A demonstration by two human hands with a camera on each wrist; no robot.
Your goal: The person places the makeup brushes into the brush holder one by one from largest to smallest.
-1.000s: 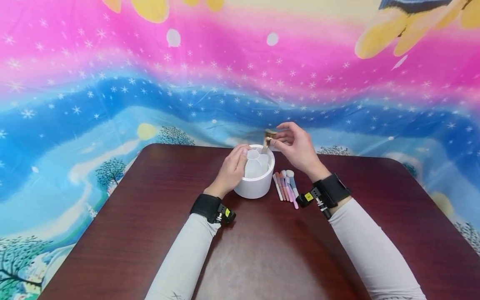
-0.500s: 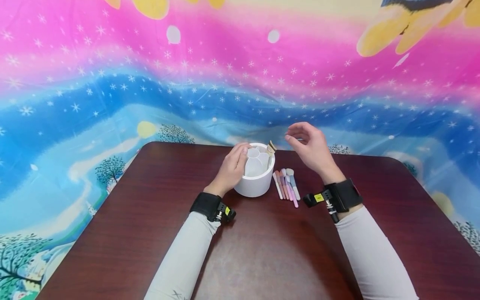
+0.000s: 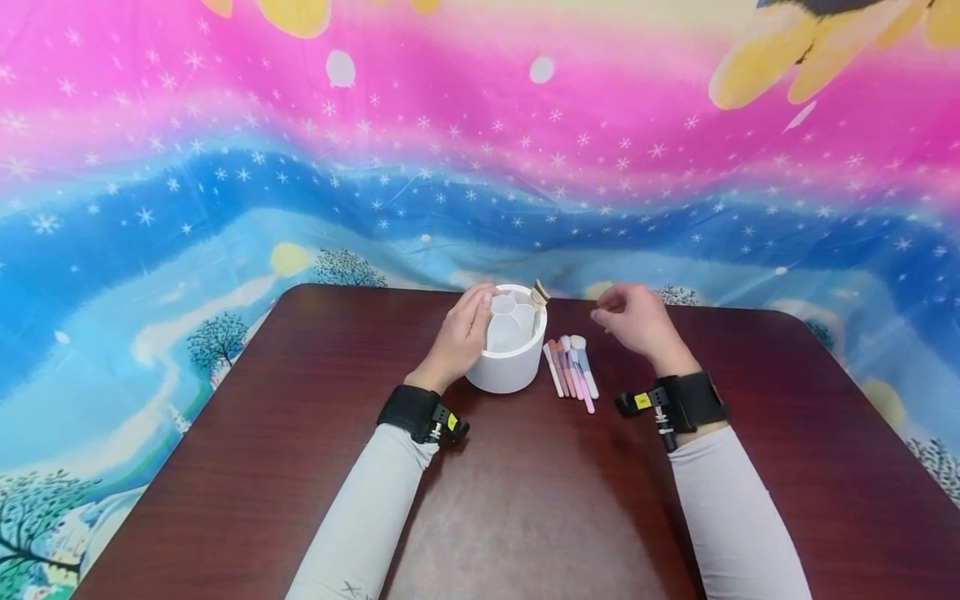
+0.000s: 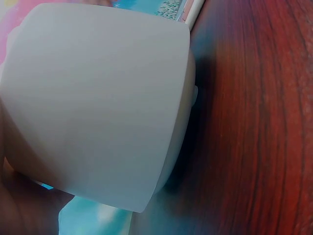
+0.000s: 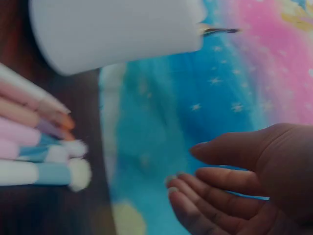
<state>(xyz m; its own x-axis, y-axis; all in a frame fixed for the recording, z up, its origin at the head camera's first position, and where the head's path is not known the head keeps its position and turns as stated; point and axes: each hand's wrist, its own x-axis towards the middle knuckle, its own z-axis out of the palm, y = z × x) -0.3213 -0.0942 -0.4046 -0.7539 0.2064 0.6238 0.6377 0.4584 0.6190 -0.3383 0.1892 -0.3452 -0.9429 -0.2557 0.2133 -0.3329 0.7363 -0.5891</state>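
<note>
A round white makeup brush holder [image 3: 504, 371] with inner compartments stands on the table. My left hand [image 3: 457, 337] holds its left side, fingers over the rim; the left wrist view is mostly filled by the holder's wall [image 4: 98, 103]. One makeup brush [image 3: 539, 296] with a gold and dark top leans in the right rear compartment, poking above the rim. My right hand [image 3: 641, 325] is off to the right of the holder, holding nothing. In the right wrist view its fingers [image 5: 215, 196] are relaxed and slightly bent. Several more makeup brushes [image 3: 572, 371] lie side by side between holder and right hand.
The dark red-brown wooden table [image 3: 480, 517] reaches back to a colourful hanging cloth [image 3: 450, 167] just behind its far edge. The loose brushes have white, pink and brown handles, and their bristle ends point toward the cloth.
My right hand let go of the gold-topped brush in the holder, then drew away to the right and lowered toward the table. My left hand stayed on the holder.
</note>
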